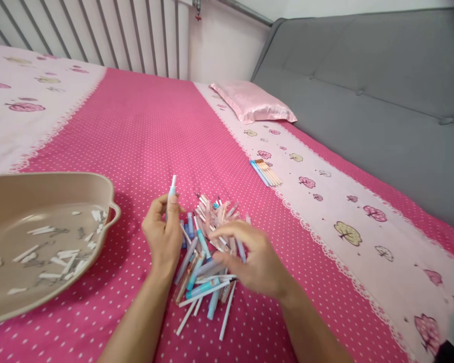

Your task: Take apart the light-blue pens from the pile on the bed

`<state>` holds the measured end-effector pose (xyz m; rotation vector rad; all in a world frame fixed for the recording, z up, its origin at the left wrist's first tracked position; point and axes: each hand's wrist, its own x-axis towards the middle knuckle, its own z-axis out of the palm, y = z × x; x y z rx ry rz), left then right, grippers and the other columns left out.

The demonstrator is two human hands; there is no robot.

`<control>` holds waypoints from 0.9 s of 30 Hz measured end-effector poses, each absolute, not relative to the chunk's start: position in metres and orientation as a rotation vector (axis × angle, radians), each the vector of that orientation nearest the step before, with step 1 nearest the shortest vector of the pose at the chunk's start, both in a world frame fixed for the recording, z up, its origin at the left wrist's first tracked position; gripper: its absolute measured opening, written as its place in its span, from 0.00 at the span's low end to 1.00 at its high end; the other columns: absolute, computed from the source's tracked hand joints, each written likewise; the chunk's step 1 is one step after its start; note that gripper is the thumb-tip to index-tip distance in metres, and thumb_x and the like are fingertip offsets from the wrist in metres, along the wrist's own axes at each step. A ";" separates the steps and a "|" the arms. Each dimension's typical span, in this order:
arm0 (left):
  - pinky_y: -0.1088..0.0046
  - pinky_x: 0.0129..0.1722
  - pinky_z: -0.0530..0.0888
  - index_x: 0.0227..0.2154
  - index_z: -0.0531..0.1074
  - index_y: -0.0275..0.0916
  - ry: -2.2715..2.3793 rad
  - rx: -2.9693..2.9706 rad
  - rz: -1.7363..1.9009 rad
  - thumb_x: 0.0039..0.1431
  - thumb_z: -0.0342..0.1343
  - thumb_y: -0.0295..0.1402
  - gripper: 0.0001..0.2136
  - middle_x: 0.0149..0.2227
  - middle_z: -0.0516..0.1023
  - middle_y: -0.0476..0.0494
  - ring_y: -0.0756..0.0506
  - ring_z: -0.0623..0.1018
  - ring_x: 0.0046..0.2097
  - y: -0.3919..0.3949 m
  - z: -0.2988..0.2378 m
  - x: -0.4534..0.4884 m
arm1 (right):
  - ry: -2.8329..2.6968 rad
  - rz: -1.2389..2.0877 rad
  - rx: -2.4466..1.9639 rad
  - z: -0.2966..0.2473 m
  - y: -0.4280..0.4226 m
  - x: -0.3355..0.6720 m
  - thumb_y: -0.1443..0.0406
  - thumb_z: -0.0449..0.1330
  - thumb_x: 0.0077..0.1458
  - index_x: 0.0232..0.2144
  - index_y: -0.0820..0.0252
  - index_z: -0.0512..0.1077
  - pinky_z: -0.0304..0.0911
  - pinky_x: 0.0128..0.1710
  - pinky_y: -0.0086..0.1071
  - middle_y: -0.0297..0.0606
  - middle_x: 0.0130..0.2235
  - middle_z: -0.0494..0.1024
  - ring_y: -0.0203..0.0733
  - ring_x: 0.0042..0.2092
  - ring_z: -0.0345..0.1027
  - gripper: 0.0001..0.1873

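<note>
My left hand (pixel 162 234) is closed around a light blue pen (pixel 172 189) that sticks upright out of its fingers, white tip uppermost. Just to its right lies a loose pile of pens and pen parts (pixel 208 252) in blue, pink and white on the pink dotted bedsheet. My right hand (pixel 251 259) hovers low over that pile with its fingers curled and slightly blurred; whether anything sits in them is hidden.
A beige basin (pixel 109 194) at the left holds several small white pen pieces. A neat bundle of pens (pixel 265 172) lies farther back on the sheet. A pink pillow (pixel 251 101) rests by the grey sofa back (pixel 363 91) on the right.
</note>
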<state>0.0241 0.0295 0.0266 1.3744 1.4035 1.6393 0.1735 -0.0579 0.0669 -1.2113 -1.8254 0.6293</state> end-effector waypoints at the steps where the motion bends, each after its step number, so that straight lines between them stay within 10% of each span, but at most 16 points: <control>1: 0.78 0.26 0.63 0.33 0.73 0.37 1.419 1.378 1.649 0.59 0.51 0.41 0.12 0.24 0.69 0.52 0.52 0.67 0.25 0.032 0.026 0.021 | -1.967 0.689 -1.157 0.070 -0.062 0.167 0.63 0.62 0.55 0.40 0.58 0.73 0.60 0.52 0.30 0.32 0.41 0.78 0.34 0.47 0.69 0.10; 10: 0.77 0.28 0.63 0.30 0.73 0.36 1.445 1.373 1.678 0.58 0.52 0.41 0.13 0.23 0.69 0.52 0.53 0.65 0.25 0.042 0.024 0.006 | -2.636 0.543 -1.141 0.056 -0.083 0.126 0.53 0.63 0.50 0.39 0.62 0.71 0.37 0.64 0.41 0.39 0.47 0.73 0.46 0.56 0.56 0.20; 27: 0.74 0.24 0.57 0.26 0.72 0.37 1.707 1.635 1.256 0.57 0.49 0.43 0.15 0.18 0.64 0.51 0.49 0.63 0.23 0.041 0.025 0.001 | -2.664 0.287 -1.282 0.043 -0.072 0.133 0.72 0.53 0.57 0.31 0.60 0.72 0.36 0.63 0.46 0.37 0.37 0.74 0.42 0.50 0.59 0.08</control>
